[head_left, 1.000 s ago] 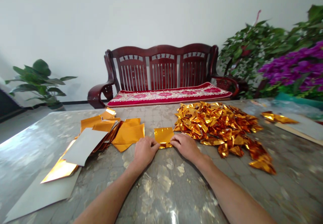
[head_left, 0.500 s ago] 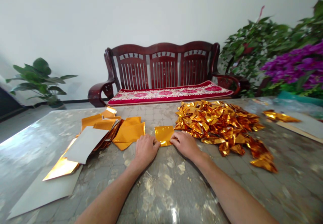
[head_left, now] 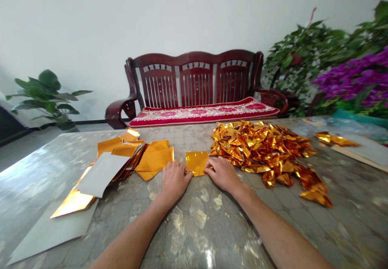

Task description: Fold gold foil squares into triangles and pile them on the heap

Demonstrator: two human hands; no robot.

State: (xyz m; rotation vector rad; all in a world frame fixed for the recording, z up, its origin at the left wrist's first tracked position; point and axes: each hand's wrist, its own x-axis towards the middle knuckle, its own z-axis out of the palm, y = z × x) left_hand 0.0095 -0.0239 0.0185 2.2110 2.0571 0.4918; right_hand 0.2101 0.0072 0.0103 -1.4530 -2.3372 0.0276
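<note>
A small sheet of gold foil paper (head_left: 197, 162) lies on the table between my two hands. My left hand (head_left: 176, 178) is closed, its fingertips on the sheet's lower left corner. At the sheet's right edge, my right hand (head_left: 222, 172) pinches the foil between thumb and curled fingers. Just left of my left hand is a stack of flat gold sheets (head_left: 156, 159). Beyond my right hand spreads a large heap of folded gold foil pieces (head_left: 257, 147).
Farther left lie more gold sheets and a pale grey sheet (head_left: 104, 174), with a larger grey board (head_left: 51, 232) nearer me. Pale boards (head_left: 368, 151) and clear plastic sit at the right. A wooden bench (head_left: 197, 79) stands behind the patterned table (head_left: 194, 224).
Both hands stay nearly still at the gold sheet's lower edge. The view has shifted very slightly; nothing else visibly differs.
</note>
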